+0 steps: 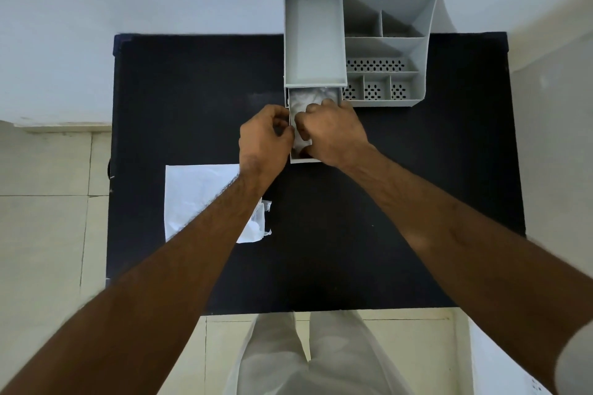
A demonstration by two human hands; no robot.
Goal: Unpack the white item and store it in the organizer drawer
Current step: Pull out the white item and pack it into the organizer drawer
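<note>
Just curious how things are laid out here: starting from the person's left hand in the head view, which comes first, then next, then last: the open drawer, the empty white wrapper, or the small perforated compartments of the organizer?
1. Open drawer: right beside the left hand, touching.
2. Empty white wrapper: nearer the person, under the left forearm.
3. Small perforated compartments: to the right, beyond the right hand.

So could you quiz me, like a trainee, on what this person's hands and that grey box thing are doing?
1. True or false: the pull-out drawer of the grey plastic desk organizer is shut.
2. Where does the flat white plastic wrapper lie? A) inside the drawer B) on the black table, under the left forearm C) on the floor
3. Which hand reaches into the drawer onto the crumpled white item?

Key: 1 false, it is pulled out. 2 B. 3 the right hand; the left hand is at the drawer's left edge.
</note>
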